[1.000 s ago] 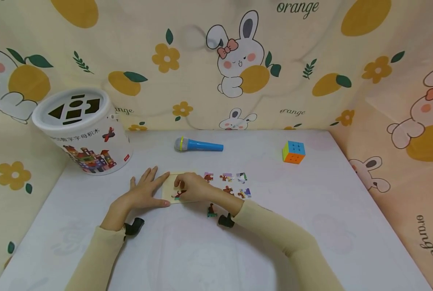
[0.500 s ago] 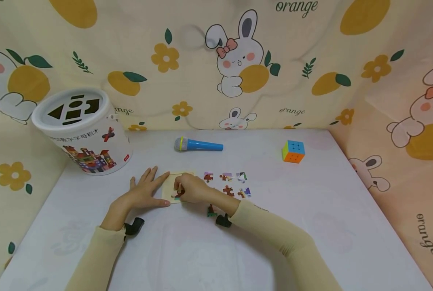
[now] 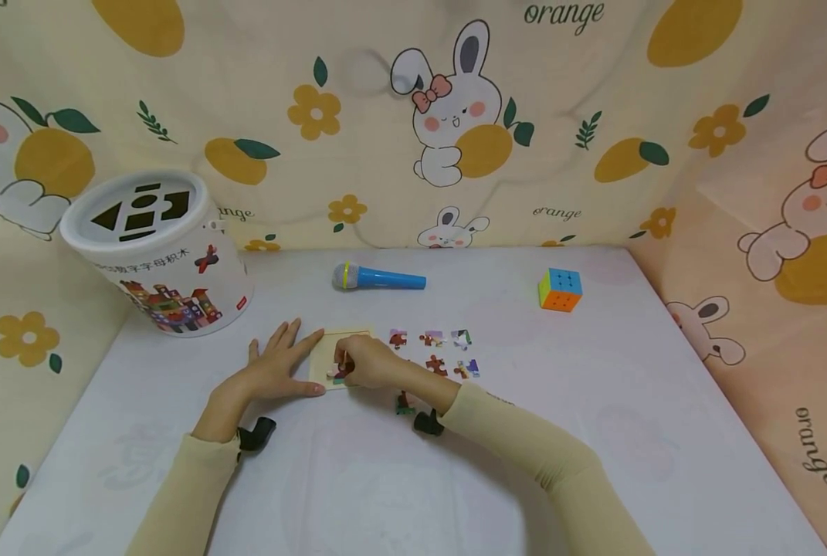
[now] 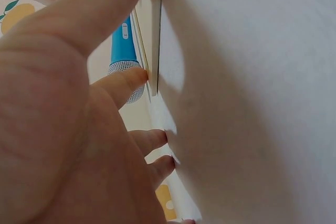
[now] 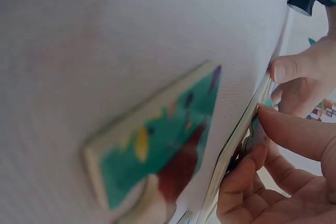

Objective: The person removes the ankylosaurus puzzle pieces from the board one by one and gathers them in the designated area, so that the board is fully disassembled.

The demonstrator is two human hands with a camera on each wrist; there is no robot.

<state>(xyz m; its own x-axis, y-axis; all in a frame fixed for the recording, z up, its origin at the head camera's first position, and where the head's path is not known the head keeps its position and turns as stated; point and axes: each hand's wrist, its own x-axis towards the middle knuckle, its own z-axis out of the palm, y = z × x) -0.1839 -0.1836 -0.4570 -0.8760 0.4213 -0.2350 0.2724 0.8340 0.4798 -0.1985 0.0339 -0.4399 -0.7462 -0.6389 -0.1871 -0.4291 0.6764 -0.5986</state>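
A pale wooden puzzle board [image 3: 323, 354] lies flat on the white table. My left hand [image 3: 272, 374] has its fingers spread, with thumb and index fingertip at the board's left edge; the left wrist view shows them on the board's rim [image 4: 155, 51]. Over the board, my right hand [image 3: 371, 361] has curled fingers and pinches a jigsaw piece [image 5: 254, 134] at the board's surface, mostly hidden by the fingers. Colourful jigsaw print [image 3: 337, 376] shows just below these fingertips. Several loose jigsaw pieces [image 3: 436, 365] lie right of the board, and a green and brown one [image 5: 163, 148] is near the right wrist.
Behind the board lies a blue toy microphone [image 3: 388, 278]. A puzzle cube [image 3: 561, 290] stands at the back right, and a large white bucket [image 3: 177, 262] with a cut-out lid at the back left. Patterned cloth [image 3: 357, 154] hangs around the table.
My right fingers have shifted slightly over the jigsaw piece, staying at the same part of the board. My left hand has not moved.
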